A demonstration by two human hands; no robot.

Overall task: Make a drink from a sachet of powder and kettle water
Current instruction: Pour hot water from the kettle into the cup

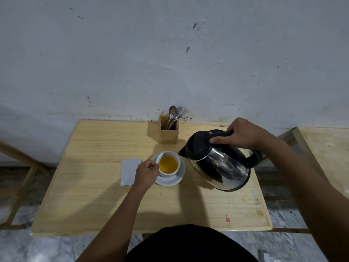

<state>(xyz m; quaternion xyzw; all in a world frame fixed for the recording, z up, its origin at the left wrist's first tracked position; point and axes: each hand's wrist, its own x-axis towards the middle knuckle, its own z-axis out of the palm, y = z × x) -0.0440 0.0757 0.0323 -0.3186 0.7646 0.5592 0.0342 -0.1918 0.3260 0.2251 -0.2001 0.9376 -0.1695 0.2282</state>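
Steel kettle (217, 163), one cup (168, 164), one saucer (170, 181), one sachet (129, 171).

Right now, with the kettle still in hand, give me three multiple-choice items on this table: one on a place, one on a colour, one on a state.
1. Where does the sachet lie?
A. left of the saucer
B. inside the wooden holder
C. under the kettle

2. What colour is the liquid in the cup?
A. clear
B. yellow-orange
C. dark brown

3. How is the kettle placed?
A. standing flat on the table
B. lying on its side
C. lifted and tilted, spout toward the cup

Answers:
1 A: it lies flat on the table, partly behind the left hand.
2 B: the cup shows a yellow-orange drink.
3 C: the right hand grips its handle, base off the table.
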